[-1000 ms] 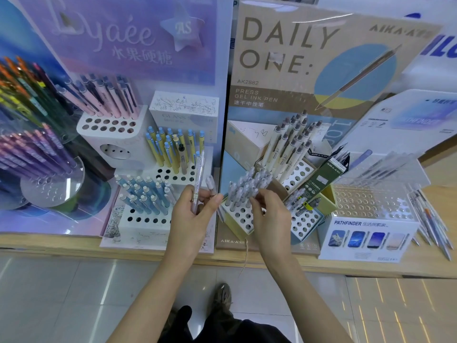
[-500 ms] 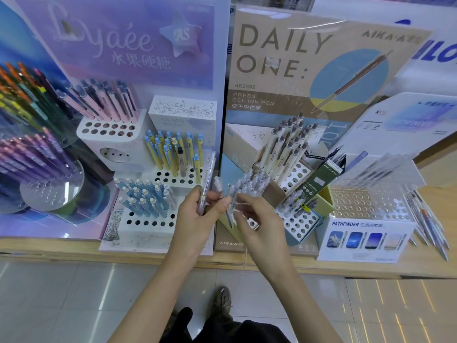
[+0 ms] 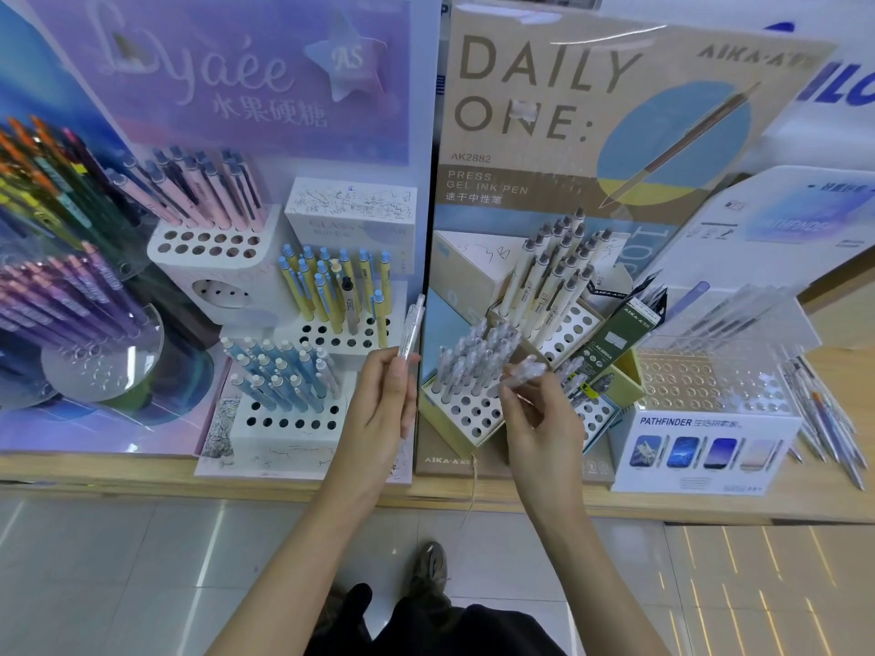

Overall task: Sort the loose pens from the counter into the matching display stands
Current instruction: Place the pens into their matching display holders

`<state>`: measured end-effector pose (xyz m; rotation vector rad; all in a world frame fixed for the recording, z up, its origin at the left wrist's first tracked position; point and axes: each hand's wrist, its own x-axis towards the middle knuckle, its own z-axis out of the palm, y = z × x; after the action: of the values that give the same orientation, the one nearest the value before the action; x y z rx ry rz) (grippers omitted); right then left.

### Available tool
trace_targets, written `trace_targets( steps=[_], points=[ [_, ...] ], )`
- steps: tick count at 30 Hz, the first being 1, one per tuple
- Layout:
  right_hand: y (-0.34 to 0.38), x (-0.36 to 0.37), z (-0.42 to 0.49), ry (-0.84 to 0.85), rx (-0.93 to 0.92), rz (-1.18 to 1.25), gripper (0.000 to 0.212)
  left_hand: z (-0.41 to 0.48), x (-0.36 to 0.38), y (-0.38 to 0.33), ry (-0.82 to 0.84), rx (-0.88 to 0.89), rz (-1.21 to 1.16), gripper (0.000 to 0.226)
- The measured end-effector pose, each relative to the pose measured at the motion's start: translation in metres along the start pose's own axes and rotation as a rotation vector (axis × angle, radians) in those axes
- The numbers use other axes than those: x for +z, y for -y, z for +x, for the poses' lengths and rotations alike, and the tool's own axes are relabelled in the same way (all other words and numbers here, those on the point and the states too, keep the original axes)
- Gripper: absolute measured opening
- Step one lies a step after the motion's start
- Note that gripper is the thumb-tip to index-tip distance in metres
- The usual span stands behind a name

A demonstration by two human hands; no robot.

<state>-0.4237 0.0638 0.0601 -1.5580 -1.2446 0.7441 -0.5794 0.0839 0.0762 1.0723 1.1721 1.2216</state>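
My left hand [image 3: 379, 404] grips a clear pen [image 3: 411, 329] that points up, in front of the gap between the two display boards. My right hand [image 3: 540, 409] pinches another clear pen [image 3: 521, 371], held nearly level above the yellow-sided holed stand [image 3: 461, 411]. That stand carries several clear pens [image 3: 473, 357] upright in its back rows; its front holes are bare. Several loose pens [image 3: 824, 414] lie on the wooden counter [image 3: 757, 506] at the far right.
On the left board stand pink pens [image 3: 208, 191], yellow pens [image 3: 331, 286] and pale blue pens [image 3: 279, 371] in white holed blocks. Cream pens [image 3: 554, 272] fill a block behind the clear ones. A transparent holed rack [image 3: 710, 376] tops the Pathfinder box [image 3: 705, 449].
My right hand took a clear pen from beside my left hand and carried it right, over the yellow-sided stand. My left hand stayed put with its pen.
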Motion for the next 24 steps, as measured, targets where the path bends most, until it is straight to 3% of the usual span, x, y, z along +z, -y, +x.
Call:
trace_targets(
  steps=[10,18,21,24],
  points=[
    [-0.019,0.016,-0.001,-0.017,0.000,-0.130,0.006,-0.001,-0.001,0.009,-0.049,0.075,0.022,0.024],
    [-0.026,0.031,-0.006,-0.018,-0.027,-0.233,0.009,-0.002,-0.001,0.011,-0.072,-0.004,-0.064,0.028],
    [-0.029,0.038,-0.006,0.006,0.082,-0.182,0.015,-0.002,0.000,0.011,-0.044,0.010,-0.062,0.019],
    [-0.031,0.042,-0.005,-0.017,0.070,-0.212,0.011,0.000,0.000,0.014,-0.062,0.018,-0.043,0.007]
  ],
)
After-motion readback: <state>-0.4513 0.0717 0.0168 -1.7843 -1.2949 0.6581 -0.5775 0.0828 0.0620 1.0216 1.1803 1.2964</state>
